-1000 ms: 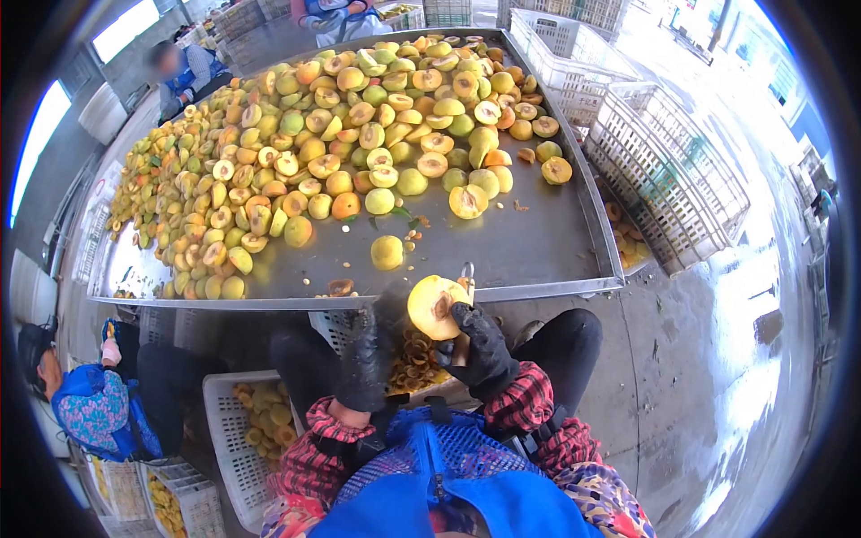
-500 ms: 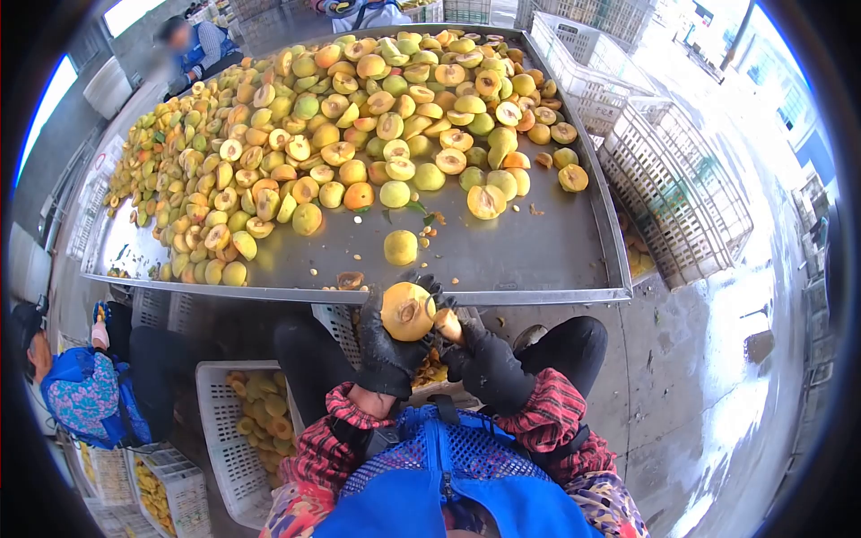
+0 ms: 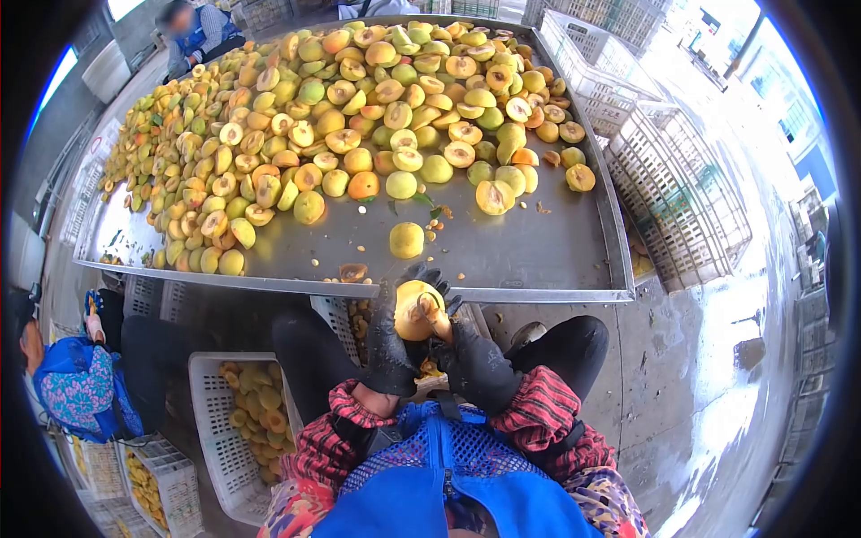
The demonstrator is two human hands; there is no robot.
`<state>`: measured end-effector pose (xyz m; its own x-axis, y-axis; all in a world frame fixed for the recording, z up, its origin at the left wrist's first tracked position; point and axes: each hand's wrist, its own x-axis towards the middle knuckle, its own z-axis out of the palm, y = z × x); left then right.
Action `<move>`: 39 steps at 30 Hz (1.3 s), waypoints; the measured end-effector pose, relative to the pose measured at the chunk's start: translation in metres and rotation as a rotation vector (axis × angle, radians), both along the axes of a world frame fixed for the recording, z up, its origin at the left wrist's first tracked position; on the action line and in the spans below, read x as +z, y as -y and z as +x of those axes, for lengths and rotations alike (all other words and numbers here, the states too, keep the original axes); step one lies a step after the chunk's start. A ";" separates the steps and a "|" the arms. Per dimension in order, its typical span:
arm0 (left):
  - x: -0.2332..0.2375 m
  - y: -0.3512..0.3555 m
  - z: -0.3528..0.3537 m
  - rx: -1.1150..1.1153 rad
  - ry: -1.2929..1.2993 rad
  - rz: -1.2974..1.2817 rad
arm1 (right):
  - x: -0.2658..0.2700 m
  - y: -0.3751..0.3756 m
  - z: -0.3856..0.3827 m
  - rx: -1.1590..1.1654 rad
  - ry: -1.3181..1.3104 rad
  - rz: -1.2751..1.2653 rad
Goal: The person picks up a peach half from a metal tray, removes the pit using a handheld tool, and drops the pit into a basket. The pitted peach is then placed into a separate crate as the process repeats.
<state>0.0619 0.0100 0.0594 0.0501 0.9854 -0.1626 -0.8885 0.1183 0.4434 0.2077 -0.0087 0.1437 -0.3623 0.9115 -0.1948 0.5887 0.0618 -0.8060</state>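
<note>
In my black-gloved left hand (image 3: 392,336) rests a yellow peach half (image 3: 414,303), its cut face turned up, just off the table's near edge. My right hand (image 3: 471,345), also gloved in black, closes around a short tan, handle-like tool (image 3: 438,320). The tool's end lies over the middle of the cut face and hides the stone area. Past my fingers, a single peach (image 3: 406,240) sits on the metal table (image 3: 538,255). A large heap of halved peaches (image 3: 359,125) covers the back and left of the table.
A white crate of peach halves (image 3: 204,394) stands by my left leg. Another crate (image 3: 336,314) is partly under the table edge. Several white crates (image 3: 677,193) stand along the right side. One person (image 3: 81,381) sits at left, another (image 3: 197,40) at the far left corner.
The tan tool has moved left from beside the peach half onto its cut face. My hands and the peach half have shifted slightly, and the view has tilted a little.
</note>
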 end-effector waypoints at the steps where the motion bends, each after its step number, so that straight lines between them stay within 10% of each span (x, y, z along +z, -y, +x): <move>1: 0.004 0.000 0.001 -0.014 0.009 -0.019 | -0.003 -0.001 0.000 0.008 0.022 0.000; 9: -0.006 -0.010 0.001 0.026 0.039 0.045 | -0.025 -0.007 -0.006 0.070 0.128 -0.050; 13: -0.018 -0.002 -0.004 0.157 -0.759 0.103 | -0.035 -0.008 -0.006 0.151 0.090 0.112; 23: 0.005 -0.009 -0.026 0.098 -1.411 0.285 | -0.021 -0.008 -0.004 0.204 -0.168 -0.312; 35: 0.012 -0.017 -0.042 0.005 -1.565 0.392 | 0.012 -0.015 -0.012 0.107 -0.413 -0.860; 39: 0.053 -0.019 -0.038 -0.187 -1.558 0.287 | -0.015 -0.011 -0.011 0.226 -0.244 -0.555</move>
<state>0.0237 0.0291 0.1125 0.1382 0.9903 0.0132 0.4511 -0.0748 0.8893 0.1970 0.0027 0.1288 -0.6268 0.5948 -0.5033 0.4062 -0.3018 -0.8625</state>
